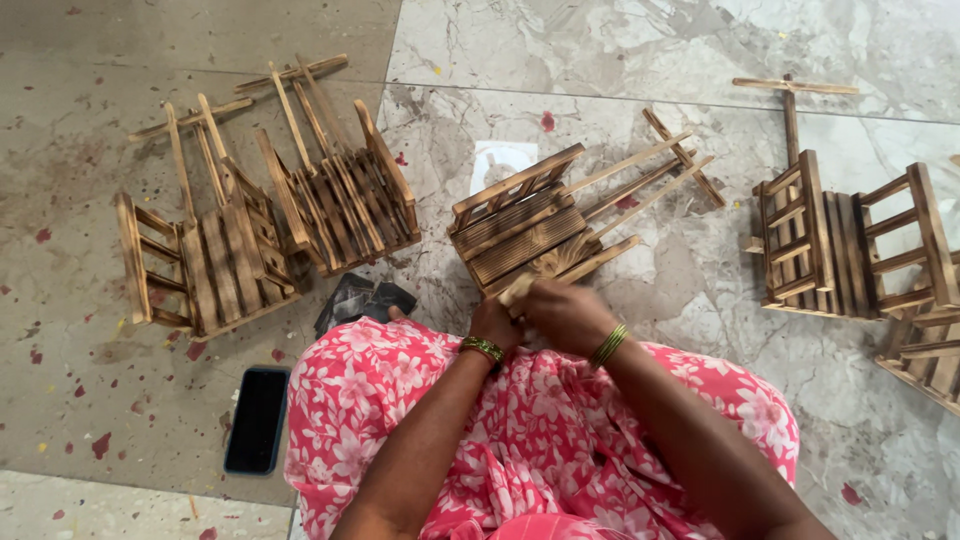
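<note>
A small burnt-wood slatted cart (pixel 525 228) lies on the marble floor just in front of my knees, its long handle sticks (pixel 640 180) pointing up and right. My right hand (pixel 563 313) is closed over the cart's near lower corner. My left hand (pixel 493 323) sits beside it, fingers curled against the same corner and partly hidden by the right hand. Both wrists wear green and gold bangles. My lap is covered by pink flowered cloth (pixel 520 440).
Two similar wooden carts (pixel 215 260) (pixel 340 195) lie at the left, and more (pixel 850 245) at the right edge. A dark phone (pixel 258 418) rests on the floor by my left knee. Dark sandpaper-like sheets (pixel 362 298) and a white paper (pixel 500 160) lie nearby.
</note>
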Tool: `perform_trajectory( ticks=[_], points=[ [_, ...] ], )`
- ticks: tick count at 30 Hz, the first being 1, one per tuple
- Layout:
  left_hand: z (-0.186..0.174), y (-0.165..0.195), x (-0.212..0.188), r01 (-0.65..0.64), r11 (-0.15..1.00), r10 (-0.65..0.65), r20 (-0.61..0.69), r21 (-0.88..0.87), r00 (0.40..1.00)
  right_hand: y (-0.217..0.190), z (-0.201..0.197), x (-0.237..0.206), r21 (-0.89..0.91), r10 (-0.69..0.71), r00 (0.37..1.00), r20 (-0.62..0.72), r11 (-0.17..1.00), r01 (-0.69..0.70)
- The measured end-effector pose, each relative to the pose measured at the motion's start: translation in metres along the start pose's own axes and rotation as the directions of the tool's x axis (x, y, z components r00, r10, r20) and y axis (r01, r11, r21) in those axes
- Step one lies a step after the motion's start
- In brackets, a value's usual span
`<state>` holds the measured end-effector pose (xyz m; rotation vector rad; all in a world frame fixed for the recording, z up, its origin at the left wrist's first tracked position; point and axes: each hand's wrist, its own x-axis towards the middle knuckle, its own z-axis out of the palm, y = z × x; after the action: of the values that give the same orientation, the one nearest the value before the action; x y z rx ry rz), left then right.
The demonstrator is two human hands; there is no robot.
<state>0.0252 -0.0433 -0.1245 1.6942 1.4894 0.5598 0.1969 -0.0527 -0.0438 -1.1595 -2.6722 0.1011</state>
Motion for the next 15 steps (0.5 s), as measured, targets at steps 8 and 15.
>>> perform_trajectory(
  ticks=[8, 15],
  points=[
    [-0.003, 0.006, 0.001, 0.045, 0.998, -0.047, 0.048, 0.052, 0.998, 0.040, -0.044, -0.004, -0.113, 0.511, 0.855, 0.084, 0.858, -0.501],
    [0.000, 0.004, 0.002, -0.011, 0.999, 0.011, 0.003, 0.035, 1.000, 0.010, -0.006, 0.000, -0.111, 0.120, 0.993, -0.001, 0.987, -0.119]
  ],
)
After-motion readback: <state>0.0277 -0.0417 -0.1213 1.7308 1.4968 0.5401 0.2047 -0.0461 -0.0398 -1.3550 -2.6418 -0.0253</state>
